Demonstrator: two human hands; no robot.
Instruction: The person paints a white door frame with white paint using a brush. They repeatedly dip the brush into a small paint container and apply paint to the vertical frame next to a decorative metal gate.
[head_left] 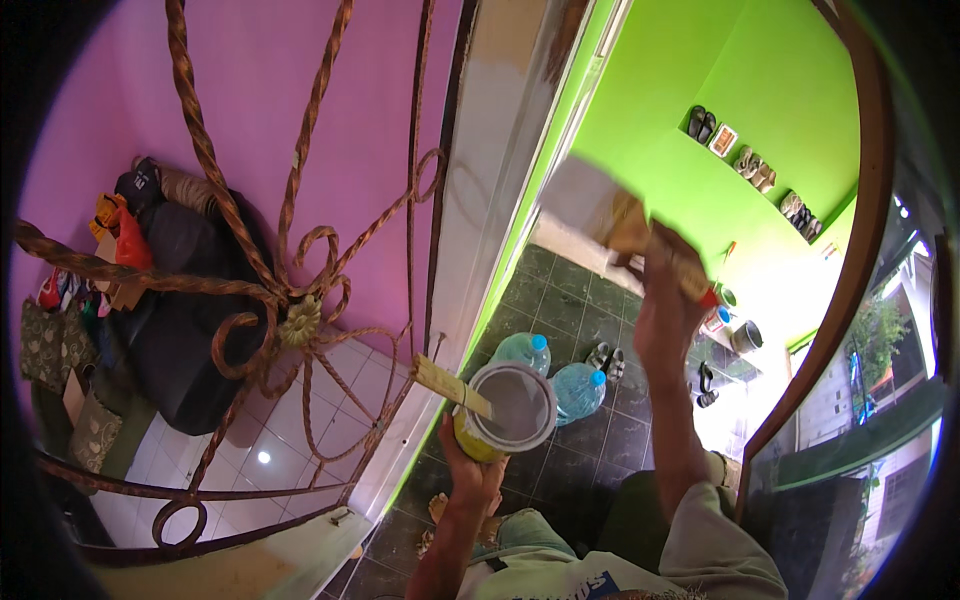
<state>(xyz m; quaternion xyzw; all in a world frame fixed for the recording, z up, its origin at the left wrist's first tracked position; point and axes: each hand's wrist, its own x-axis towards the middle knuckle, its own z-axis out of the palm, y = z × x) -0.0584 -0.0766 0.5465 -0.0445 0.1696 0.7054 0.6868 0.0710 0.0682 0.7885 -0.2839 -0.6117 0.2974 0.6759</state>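
Observation:
My left hand [470, 470] is wrapped round a yellow can [480, 440] low in the middle, its open top tilted up. Greyish-white stuff coats the inside of the can. A flat wooden stick [450, 385] slants across its rim and in over the edge. Raised to the right, my right hand [670, 280] is closed on the wooden handle of a putty knife [595, 205]. Motion blurs its broad whitish blade, which is near the white door frame [500, 190]; whether they touch I cannot tell.
A twisted metal grille [300, 320] stands close on the left, with a black sofa [200, 340] behind. Two large blue-capped water bottles [580, 392] and sandals [605, 360] are on the dark tiles. Shoes [755, 170] fill a niche in the green wall. A curved brown-edged pane [860, 230] borders the right.

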